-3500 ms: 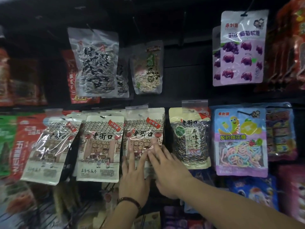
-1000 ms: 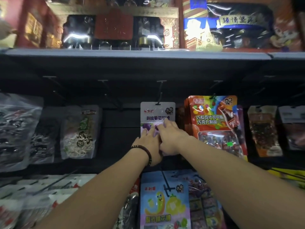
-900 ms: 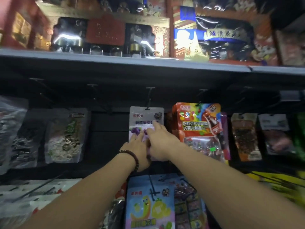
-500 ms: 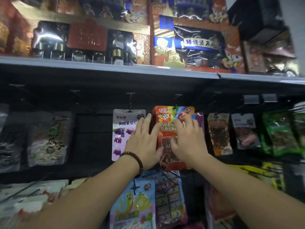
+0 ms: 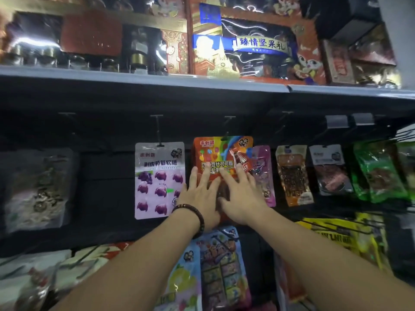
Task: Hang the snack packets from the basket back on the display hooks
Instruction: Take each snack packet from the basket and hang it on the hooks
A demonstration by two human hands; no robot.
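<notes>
A dark shop display wall fills the view, with rows of hanging packets under a grey shelf (image 5: 157,80). Nearest the camera, two bare forearms reach up and forward over a lower row packet of colourful sweets (image 5: 221,270). A dark beaded bracelet (image 5: 193,215) circles the left wrist.

The left hand (image 5: 199,194) and the right hand (image 5: 241,194) lie side by side, both flat with fingers straight and spread, gripping nothing. They press on the lower half of the orange snack packet (image 5: 222,151), the left on its left edge, the right over its middle and right side. The packet's top half, with its printed label, shows above the fingertips. It hangs upright from a display hook (image 5: 228,123).

Just left hangs a purple grape sweet packet (image 5: 157,176); tucked behind the orange one on the right is a pink packet (image 5: 263,176). Further up, gift boxes (image 5: 258,41) stand on the shelf.
</notes>
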